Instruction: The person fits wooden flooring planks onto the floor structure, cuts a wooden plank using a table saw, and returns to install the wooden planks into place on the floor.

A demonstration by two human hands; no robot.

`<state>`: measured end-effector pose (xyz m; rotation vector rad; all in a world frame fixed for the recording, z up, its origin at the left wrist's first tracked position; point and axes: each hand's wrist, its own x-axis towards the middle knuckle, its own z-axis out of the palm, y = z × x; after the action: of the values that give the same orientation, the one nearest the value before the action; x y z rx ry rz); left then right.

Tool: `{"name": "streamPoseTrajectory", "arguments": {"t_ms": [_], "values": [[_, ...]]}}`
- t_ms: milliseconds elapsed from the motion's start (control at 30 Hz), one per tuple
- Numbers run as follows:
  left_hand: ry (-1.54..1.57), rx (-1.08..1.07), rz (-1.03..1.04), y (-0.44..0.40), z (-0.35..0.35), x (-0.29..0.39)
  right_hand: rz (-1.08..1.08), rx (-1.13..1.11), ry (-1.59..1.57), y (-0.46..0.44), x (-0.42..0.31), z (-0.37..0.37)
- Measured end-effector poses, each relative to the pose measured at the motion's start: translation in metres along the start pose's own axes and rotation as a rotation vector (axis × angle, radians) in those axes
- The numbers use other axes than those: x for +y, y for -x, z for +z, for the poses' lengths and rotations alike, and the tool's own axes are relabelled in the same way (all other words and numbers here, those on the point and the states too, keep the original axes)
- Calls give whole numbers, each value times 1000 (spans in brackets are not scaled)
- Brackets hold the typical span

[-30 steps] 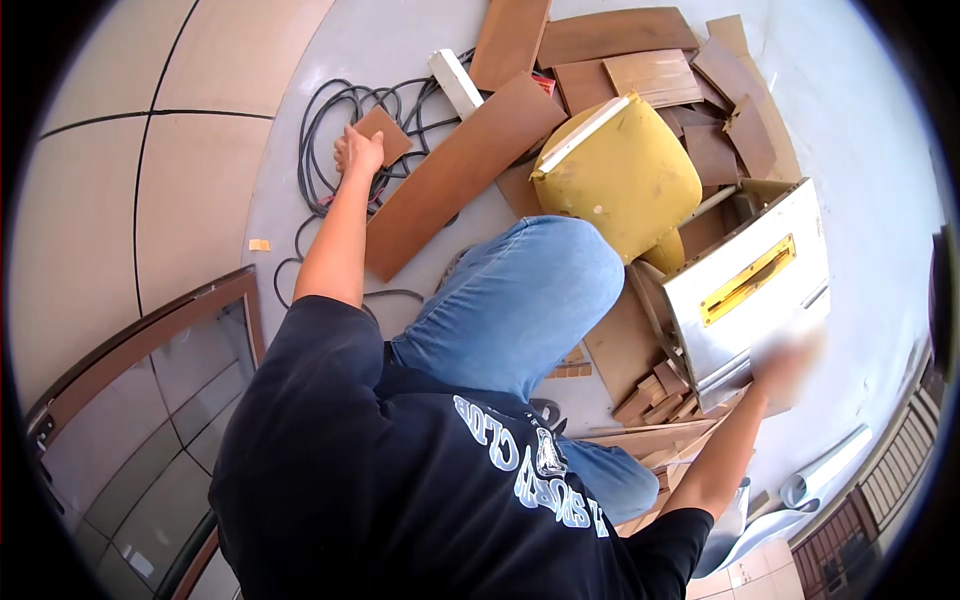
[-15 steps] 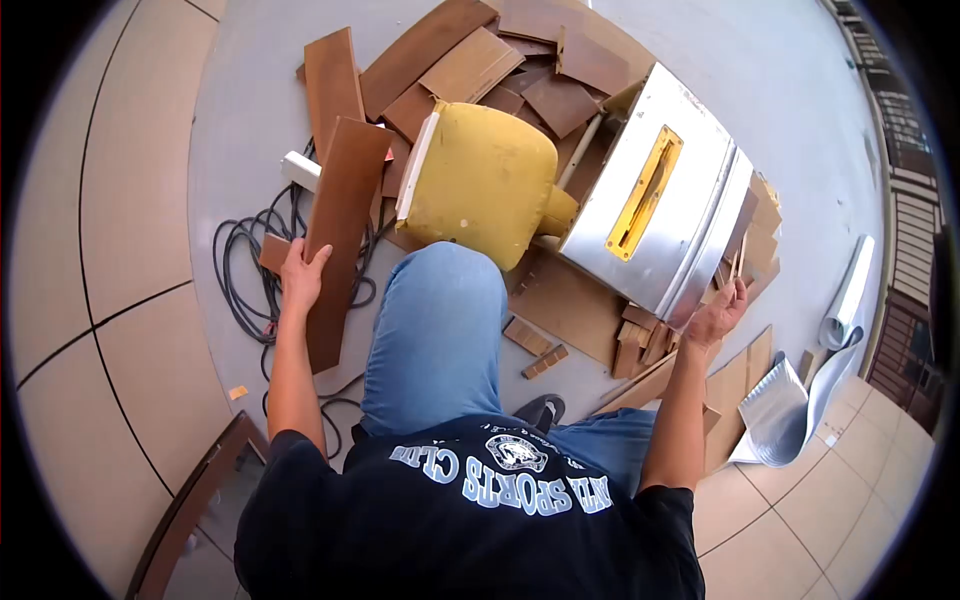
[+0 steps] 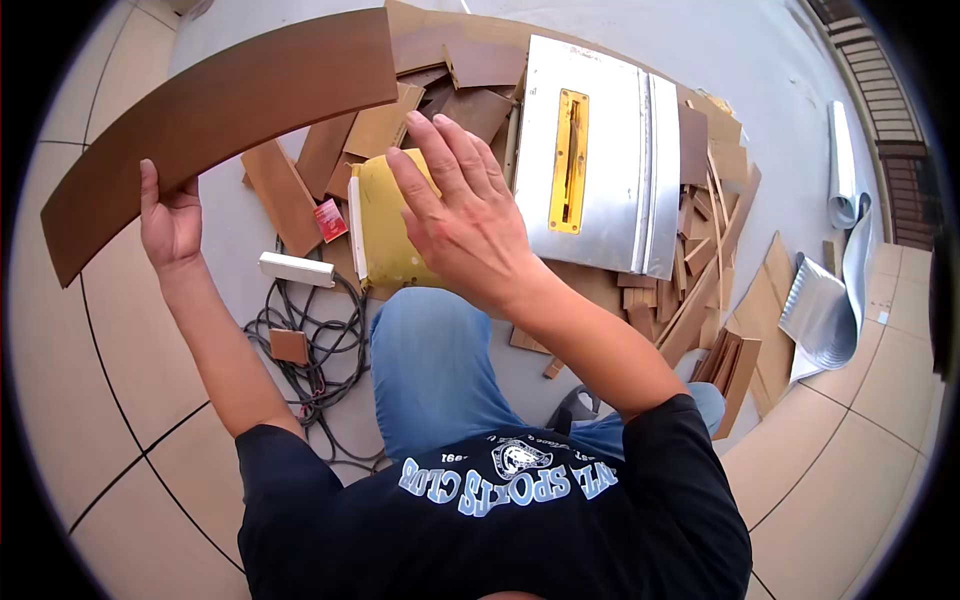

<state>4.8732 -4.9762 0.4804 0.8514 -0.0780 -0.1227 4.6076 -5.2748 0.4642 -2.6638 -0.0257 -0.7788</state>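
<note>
Brown wood: gripping plank (image 3: 225, 110), aloft at front left, by lower edge in left hand (image 3: 172, 225); holding right hand (image 3: 465, 215) outspread, seemingly empty, near plank's right end; judged stiff, light, best taken mid-edge

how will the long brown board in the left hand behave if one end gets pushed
Likely stiff: the long brown board looks like a wooden plank, its bow perhaps from the wide lens. It may pivot, as only the left hand grips it, off-centre by one edge. Probably light for its length, since that one hand holds it.
</note>
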Motion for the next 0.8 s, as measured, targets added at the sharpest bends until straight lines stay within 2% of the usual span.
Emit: {"name": "streamPoseTrajectory", "arguments": {"t_ms": [100,167,267,333,400,500,533,567,633,700,800], "values": [[80,4,-179,-20,1,-80,-8,3,224,-26,21,52],[158,-25,-294,-33,0,-133,111,-46,389,-33,48,82],[163,65,-399,-46,4,-199,258,-166,461,-35,88,104],[141,206,-503,-55,11,-230,324,-168,492,-35,110,114],[173,196,-561,-69,8,-267,389,-161,553,-33,127,123],[186,212,-597,-73,22,-291,535,-180,532,-30,149,131],[170,123,-667,-74,23,-299,567,-177,549,-26,156,134],[154,39,-735,-74,20,-305,571,-186,544,-18,163,139],[136,11,-755,-74,19,-313,571,-39,556,-4,174,145],[107,-68,-786,-73,22,-315,591,-46,503,-3,173,142],[54,-39,-766,-72,29,-313,617,-41,511,-2,174,138]]}}
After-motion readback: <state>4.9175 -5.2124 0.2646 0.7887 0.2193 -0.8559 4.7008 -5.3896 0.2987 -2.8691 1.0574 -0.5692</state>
